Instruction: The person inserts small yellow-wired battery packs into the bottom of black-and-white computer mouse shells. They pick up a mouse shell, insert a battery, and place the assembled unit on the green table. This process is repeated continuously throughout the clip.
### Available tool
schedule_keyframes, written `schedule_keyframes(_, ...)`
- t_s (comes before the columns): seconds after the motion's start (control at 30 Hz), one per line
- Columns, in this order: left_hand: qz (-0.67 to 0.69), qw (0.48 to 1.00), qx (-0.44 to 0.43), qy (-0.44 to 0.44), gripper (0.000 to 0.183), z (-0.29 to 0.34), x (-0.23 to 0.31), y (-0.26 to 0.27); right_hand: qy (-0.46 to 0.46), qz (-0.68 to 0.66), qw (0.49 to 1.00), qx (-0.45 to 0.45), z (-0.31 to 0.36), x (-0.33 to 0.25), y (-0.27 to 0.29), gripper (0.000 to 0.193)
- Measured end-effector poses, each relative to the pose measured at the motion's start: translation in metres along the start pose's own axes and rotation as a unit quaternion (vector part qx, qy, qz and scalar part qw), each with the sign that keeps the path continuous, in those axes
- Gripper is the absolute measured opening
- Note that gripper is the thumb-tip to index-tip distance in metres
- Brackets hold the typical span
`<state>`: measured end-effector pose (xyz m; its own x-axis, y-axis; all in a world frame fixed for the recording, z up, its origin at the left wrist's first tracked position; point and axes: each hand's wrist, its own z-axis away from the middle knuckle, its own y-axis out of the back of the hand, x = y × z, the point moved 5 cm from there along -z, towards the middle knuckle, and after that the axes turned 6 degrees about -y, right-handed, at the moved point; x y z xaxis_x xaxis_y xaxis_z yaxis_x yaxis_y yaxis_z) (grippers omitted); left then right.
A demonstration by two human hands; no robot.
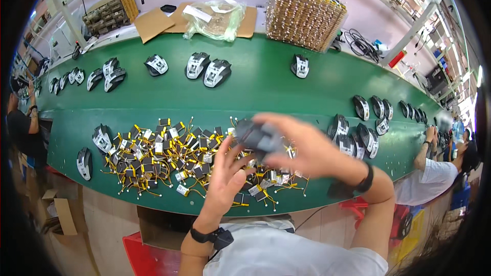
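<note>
- Evidently gripped a dark computer mouse (257,137), curved and motion-blurred, in the curled right hand (306,145).
- Held the left hand (226,181) open just beside; couldn't tell if touching.

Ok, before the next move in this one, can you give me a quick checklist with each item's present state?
1. Dark mouse-shaped part in hand: ok, the right hand holds it above the pile.
2. Left hand touching that part: cannot tell; it is raised close by, but the view overlaps them.
3. Part sharp enough to inspect: not ok, it is blurred.
4. Wired packs at hand: ok, many lie on the green surface below the hands.
5. Packs laid out in order: not ok, they are jumbled with leads crossing.
</note>
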<state>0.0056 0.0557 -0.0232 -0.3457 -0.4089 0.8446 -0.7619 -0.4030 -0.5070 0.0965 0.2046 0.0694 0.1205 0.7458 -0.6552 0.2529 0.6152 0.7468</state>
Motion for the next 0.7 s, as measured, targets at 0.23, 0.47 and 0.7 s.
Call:
schedule_keyframes(0.23, 0.219, 0.976, -0.014, -0.010, 0.082, 0.009, -0.011, 0.021, -0.088, -0.147, 0.981, 0.093, 0.012, 0.038, -0.008, 0.022)
schedule_keyframes(0.47, 0.245, 0.969, 0.015, 0.023, 0.076, 0.013, -0.023, 0.027, -0.206, 0.048, 0.969, 0.127, 0.010, 0.100, -0.051, 0.023)
schedule_keyframes(0.7, 0.193, 0.981, 0.016, 0.003, 0.079, 0.017, -0.017, 0.033, -0.156, -0.158, 0.954, 0.202, 0.012, 0.100, -0.048, 0.012)
